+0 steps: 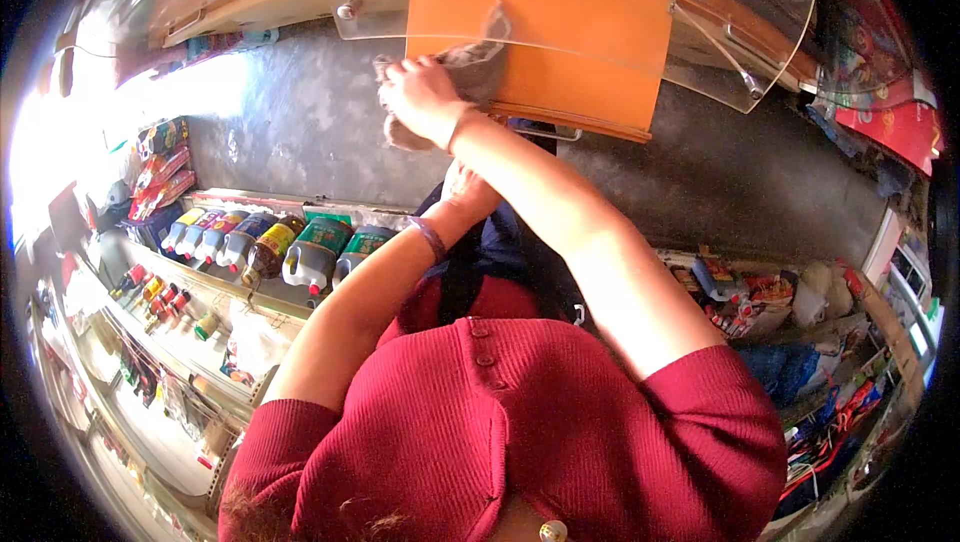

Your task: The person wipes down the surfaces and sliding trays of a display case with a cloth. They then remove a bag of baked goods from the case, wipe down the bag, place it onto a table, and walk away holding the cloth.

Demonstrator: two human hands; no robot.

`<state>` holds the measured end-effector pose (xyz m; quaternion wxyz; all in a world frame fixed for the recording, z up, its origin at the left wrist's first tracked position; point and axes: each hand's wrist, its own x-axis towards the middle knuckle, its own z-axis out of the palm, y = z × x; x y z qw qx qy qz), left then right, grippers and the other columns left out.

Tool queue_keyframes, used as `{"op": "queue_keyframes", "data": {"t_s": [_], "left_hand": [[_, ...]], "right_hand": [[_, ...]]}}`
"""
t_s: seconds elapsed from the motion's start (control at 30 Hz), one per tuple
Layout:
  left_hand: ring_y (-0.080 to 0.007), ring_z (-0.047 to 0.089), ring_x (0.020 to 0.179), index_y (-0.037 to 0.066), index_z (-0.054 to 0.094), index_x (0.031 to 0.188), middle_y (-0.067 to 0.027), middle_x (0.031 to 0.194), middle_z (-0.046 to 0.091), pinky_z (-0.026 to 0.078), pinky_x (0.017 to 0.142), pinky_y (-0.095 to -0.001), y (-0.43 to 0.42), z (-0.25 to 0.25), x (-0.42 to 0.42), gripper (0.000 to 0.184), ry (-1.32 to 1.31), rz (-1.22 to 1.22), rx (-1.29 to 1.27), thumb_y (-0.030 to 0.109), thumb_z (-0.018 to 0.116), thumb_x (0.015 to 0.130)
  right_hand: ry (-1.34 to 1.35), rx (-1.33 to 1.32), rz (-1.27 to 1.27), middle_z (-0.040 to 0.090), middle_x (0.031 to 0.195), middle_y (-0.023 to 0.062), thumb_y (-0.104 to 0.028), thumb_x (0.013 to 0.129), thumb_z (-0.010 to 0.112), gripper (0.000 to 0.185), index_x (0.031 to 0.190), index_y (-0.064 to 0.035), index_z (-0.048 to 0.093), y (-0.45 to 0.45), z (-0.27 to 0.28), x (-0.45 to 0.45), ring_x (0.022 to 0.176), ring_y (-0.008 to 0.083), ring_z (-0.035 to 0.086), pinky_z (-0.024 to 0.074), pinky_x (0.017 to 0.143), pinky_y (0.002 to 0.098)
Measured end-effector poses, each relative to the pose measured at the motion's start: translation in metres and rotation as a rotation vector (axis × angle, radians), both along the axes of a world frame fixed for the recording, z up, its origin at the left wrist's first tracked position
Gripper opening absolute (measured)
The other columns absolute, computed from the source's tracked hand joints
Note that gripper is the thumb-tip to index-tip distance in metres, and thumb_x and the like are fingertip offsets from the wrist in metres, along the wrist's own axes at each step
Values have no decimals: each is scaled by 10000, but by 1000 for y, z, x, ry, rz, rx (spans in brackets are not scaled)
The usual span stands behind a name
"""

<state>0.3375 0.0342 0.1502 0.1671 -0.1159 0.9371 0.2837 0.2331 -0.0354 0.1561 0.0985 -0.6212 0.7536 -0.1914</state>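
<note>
Grey floor (300, 112), cloth (475, 72) at the orange panel (580, 2), upper centre.
Right hand (425, 97) grasps it, seemingly pressing; shifting it calls for clearance around the glass (385, 17). Left hand (470, 189): cannot tell.

Dark grey floor (295, 107), shiny under white light (50, 132) from the left; wooden cabinets (240, 10) with metal handles across the top; crowded shelves (285, 299) at lower left.

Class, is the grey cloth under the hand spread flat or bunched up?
Bunched up: the grey cloth is crumpled under the right hand, its end trailing over the smooth orange panel.
</note>
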Motion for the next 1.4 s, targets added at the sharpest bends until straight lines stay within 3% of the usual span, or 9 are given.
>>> {"op": "queue_keyframes", "data": {"t_s": [0.03, 0.23, 0.47, 0.73, 0.8, 0.9, 1.03, 1.17, 1.4], "left_hand": [[-269, 285, 1334, 4, 363, 1343, -180, 1424, 323, 202, 1102, -403, 2, 3, -2, 551, 201, 49, -43, 263, 444, 864], [-291, 511, 1094, 43, 573, 1086, -164, 1150, 555, 371, 931, -401, -6, 3, 6, 345, -34, -34, -128, 106, 501, 755], [-215, 248, 1354, 47, 375, 1342, -92, 1432, 333, 169, 1118, -386, -12, 13, -6, 619, 26, -129, -191, 100, 514, 741], [-191, 260, 1351, 83, 355, 1367, -49, 1443, 324, 197, 1109, -389, -15, 16, -6, 621, 68, -104, -150, 56, 467, 757], [-195, 270, 1347, 74, 363, 1361, -59, 1435, 335, 207, 1105, -397, -17, 15, -4, 619, 97, -125, -161, 41, 469, 752], [-208, 271, 1346, 63, 378, 1350, -74, 1429, 339, 211, 1105, -400, -17, 7, -2, 620, 139, -88, -106, 21, 473, 739], [-228, 277, 1343, 41, 390, 1336, -97, 1423, 342, 216, 1104, -401, -10, 7, -2, 619, 170, -17, -85, 9, 478, 724], [-249, 288, 1336, 4, 409, 1310, -121, 1416, 344, 233, 1096, -395, -9, 4, 2, 585, 223, -30, -124, 28, 478, 730], [-275, 293, 1328, -31, 470, 1240, -142, 1413, 340, 249, 1087, -394, -4, 7, 2, 507, 295, 3, -164, 63, 475, 742]], "right_hand": [[72, 42, 27, 607, 967, 81, -205, 787, 544, 154, 820, -109, 659, -6, 6, 4, 918, 237, 578, 438, 816, 368], [-140, -8, -131, 598, 946, 65, -174, 777, 540, 215, 973, -151, 625, 60, 2, -25, 905, 268, 589, 466, 780, 395], [-88, 7, -312, 591, 918, 41, -16, 729, 541, 287, 972, -145, 623, 206, 16, -85, 937, 246, 564, 440, 800, 381], [-25, 183, -655, 600, 986, 120, 32, 703, 544, 329, 994, -113, 594, 329, 16, -126, 920, 329, 584, 489, 778, 416], [-71, 614, -923, 615, 1029, 134, -124, 745, 636, 327, 1069, -113, 598, 398, -6, -151, 932, 328, 596, 489, 798, 397], [-62, 329, -1149, 645, 1021, 135, -97, 672, 642, 430, 1098, -76, 587, 412, 33, -148, 938, 275, 626, 481, 835, 365], [-162, -128, -967, 594, 1034, 138, 7, 629, 671, 475, 1091, -40, 571, 331, 70, -101, 967, 304, 575, 456, 881, 385], [104, 192, -592, 532, 1009, 86, -9, 584, 703, 517, 1078, -94, 580, 253, 25, -71, 1006, 285, 494, 406, 880, 404], [-6, 181, -431, 546, 964, 87, -2, 603, 650, 483, 1075, -83, 591, 213, 25, -74, 949, 290, 514, 425, 845, 403]]}}
